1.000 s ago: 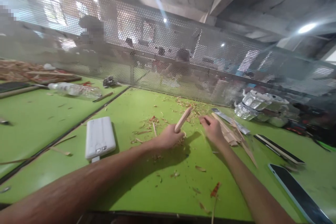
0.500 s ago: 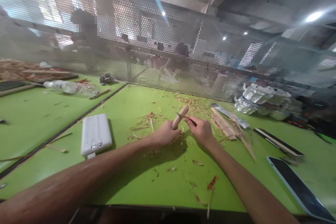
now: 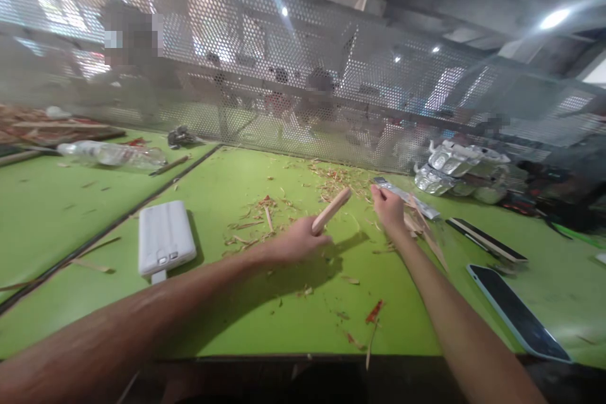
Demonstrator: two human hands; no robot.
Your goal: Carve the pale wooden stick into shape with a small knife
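Head view showed my left hand (image 3: 298, 241) closed around the low end of the wooden stick (image 3: 331, 209), which pointed up and away so its tip stood free above the green bench (image 3: 246, 322). My right hand (image 3: 388, 205) was just beside the stick's tip, apart from it; I cannot tell what it pinched. Shavings (image 3: 255, 221) lay left of the stick.

Both forearms were bare, with no sleeves, gloves, watch or bands showing. The left hand (image 3: 298, 241) entered from seven o'clock on a long, lightly haired forearm. The right hand (image 3: 389, 207) came from five o'clock on a slimmer forearm.
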